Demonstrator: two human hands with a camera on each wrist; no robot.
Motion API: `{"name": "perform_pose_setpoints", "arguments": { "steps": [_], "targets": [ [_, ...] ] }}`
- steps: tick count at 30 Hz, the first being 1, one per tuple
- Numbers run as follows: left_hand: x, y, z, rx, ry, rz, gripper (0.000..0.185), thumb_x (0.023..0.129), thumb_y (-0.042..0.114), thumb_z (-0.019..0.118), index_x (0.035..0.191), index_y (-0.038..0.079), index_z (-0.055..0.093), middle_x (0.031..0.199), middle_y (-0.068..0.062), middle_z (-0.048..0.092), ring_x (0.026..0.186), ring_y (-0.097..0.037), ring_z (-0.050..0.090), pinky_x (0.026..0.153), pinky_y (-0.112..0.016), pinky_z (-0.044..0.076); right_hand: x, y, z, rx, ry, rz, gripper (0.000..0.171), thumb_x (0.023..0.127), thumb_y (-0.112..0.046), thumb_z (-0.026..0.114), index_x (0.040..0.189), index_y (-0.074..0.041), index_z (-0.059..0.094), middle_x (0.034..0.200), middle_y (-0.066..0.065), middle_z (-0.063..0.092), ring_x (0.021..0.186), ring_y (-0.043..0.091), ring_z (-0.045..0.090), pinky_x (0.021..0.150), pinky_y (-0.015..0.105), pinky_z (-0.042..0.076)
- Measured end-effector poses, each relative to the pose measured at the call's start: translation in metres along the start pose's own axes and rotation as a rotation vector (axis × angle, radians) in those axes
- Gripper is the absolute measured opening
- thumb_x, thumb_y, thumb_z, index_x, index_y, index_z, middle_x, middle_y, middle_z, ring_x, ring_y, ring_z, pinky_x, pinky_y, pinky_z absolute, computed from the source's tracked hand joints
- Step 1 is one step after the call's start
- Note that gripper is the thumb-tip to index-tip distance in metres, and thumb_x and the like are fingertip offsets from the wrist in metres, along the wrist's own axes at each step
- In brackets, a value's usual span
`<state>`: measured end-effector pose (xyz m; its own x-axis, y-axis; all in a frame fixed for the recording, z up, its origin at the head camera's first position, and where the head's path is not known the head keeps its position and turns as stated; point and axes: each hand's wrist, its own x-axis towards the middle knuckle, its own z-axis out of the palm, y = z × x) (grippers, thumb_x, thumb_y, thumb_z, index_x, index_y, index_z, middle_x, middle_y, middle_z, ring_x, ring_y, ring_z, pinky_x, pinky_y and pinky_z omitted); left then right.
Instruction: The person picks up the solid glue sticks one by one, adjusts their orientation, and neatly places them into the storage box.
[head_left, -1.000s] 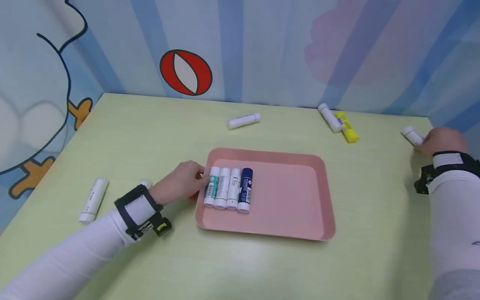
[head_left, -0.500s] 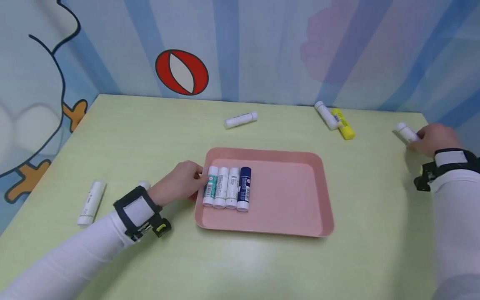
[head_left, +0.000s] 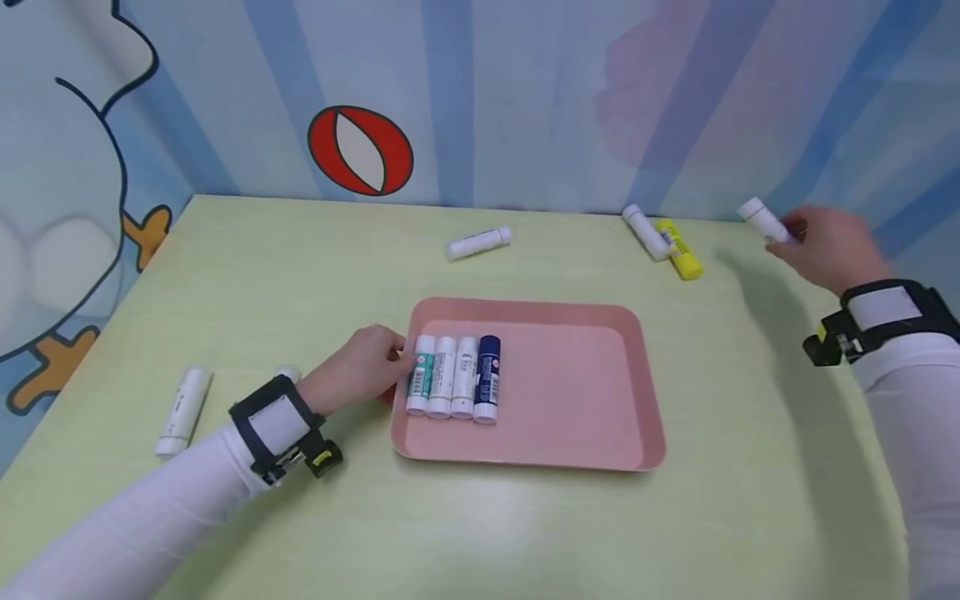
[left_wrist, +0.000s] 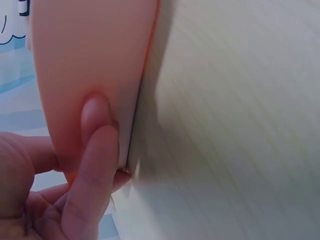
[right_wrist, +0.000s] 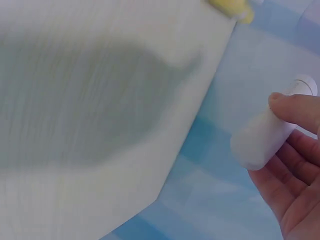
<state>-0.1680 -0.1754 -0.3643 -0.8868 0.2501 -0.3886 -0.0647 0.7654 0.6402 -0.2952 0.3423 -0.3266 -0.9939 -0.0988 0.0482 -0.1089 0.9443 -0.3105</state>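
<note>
My right hand [head_left: 832,246] holds a white glue stick [head_left: 763,221] between thumb and fingers, raised over the back right corner of the table. In the right wrist view this glue stick [right_wrist: 265,135] lies across the fingers with the thumb on top. My left hand [head_left: 360,367] grips the left rim of a pink tray [head_left: 577,454]; the left wrist view shows a finger against the outer wall of the tray [left_wrist: 95,45]. Inside the tray, at its left, several glue sticks lie side by side, among them a green-labelled one [head_left: 422,375] and a dark blue one [head_left: 488,379].
Near the back wall lie a white glue stick [head_left: 477,243], another white one [head_left: 647,233] and a yellow one [head_left: 679,250] against it. To the left lies a white glue stick [head_left: 183,411]; one more [head_left: 288,372] is mostly hidden behind my left wrist.
My right hand has lifted the white glue stick off the table and moved it up and to the left. The left hand stays on the tray rim.
</note>
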Motion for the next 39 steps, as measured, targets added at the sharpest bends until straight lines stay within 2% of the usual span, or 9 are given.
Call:
{"name": "perform_pose_setpoints", "arguments": {
  "steps": [6,11,17,25,31,37,39],
  "targets": [
    [0.005,-0.002,0.000,-0.008,0.001,-0.010,0.025,0.099,0.013,0.052,0.112,-0.004,0.066,0.073,-0.006,0.066,0.057,-0.016,0.059,0.051,-0.025,0.044,-0.001,-0.038,0.000,0.078,0.008,-0.045,0.046,0.097,-0.022,0.058,0.122,0.015,0.049,0.110,0.037,0.054,0.092,0.048,0.055,0.071,0.058,0.045],
    [0.009,-0.002,-0.003,-0.014,-0.001,-0.003,0.025,0.099,0.012,0.052,0.112,-0.005,0.065,0.075,-0.007,0.067,0.058,-0.017,0.061,0.052,-0.025,0.046,-0.003,-0.069,0.005,0.157,-0.042,-0.064,0.050,0.097,-0.026,0.059,0.126,0.013,0.047,0.113,0.034,0.053,0.098,0.045,0.054,0.072,0.055,0.048],
    [0.012,-0.003,-0.007,-0.015,0.004,0.008,0.024,0.099,0.010,0.051,0.110,-0.006,0.065,0.077,-0.008,0.067,0.059,-0.017,0.062,0.053,-0.026,0.049,-0.008,-0.102,0.009,0.204,-0.079,-0.127,0.045,0.096,-0.021,0.060,0.125,0.011,0.050,0.114,0.029,0.056,0.101,0.040,0.055,0.073,0.048,0.048],
    [0.017,-0.003,-0.010,-0.003,0.007,0.001,0.027,0.100,0.012,0.051,0.115,-0.007,0.064,0.074,-0.008,0.066,0.058,-0.017,0.059,0.052,-0.025,0.046,-0.019,-0.122,0.013,0.223,-0.104,-0.200,0.037,0.094,-0.017,0.063,0.120,0.008,0.054,0.110,0.026,0.060,0.097,0.035,0.060,0.066,0.034,0.049],
    [0.022,-0.005,-0.012,0.018,0.018,-0.010,0.026,0.099,0.013,0.052,0.112,-0.004,0.066,0.074,-0.008,0.065,0.057,-0.017,0.057,0.052,-0.025,0.044,-0.028,-0.139,0.015,0.237,-0.130,-0.218,0.038,0.092,-0.016,0.066,0.119,0.007,0.054,0.109,0.024,0.062,0.094,0.033,0.061,0.066,0.037,0.050],
    [0.025,-0.008,-0.016,0.030,0.012,-0.032,0.031,0.100,0.021,0.055,0.115,-0.003,0.066,0.076,-0.006,0.067,0.061,-0.017,0.060,0.055,-0.026,0.046,-0.040,-0.157,0.023,0.233,-0.146,-0.297,0.034,0.091,-0.012,0.067,0.117,0.006,0.057,0.104,0.021,0.064,0.094,0.031,0.062,0.067,0.039,0.050],
    [0.023,-0.007,-0.020,0.100,0.054,-0.017,0.037,0.099,0.025,0.057,0.121,-0.004,0.063,0.076,-0.007,0.067,0.063,-0.018,0.060,0.055,-0.026,0.044,-0.044,-0.163,0.027,0.236,-0.163,-0.322,0.032,0.090,-0.011,0.067,0.116,0.006,0.057,0.103,0.020,0.065,0.094,0.030,0.063,0.068,0.040,0.051]
  ]
}}
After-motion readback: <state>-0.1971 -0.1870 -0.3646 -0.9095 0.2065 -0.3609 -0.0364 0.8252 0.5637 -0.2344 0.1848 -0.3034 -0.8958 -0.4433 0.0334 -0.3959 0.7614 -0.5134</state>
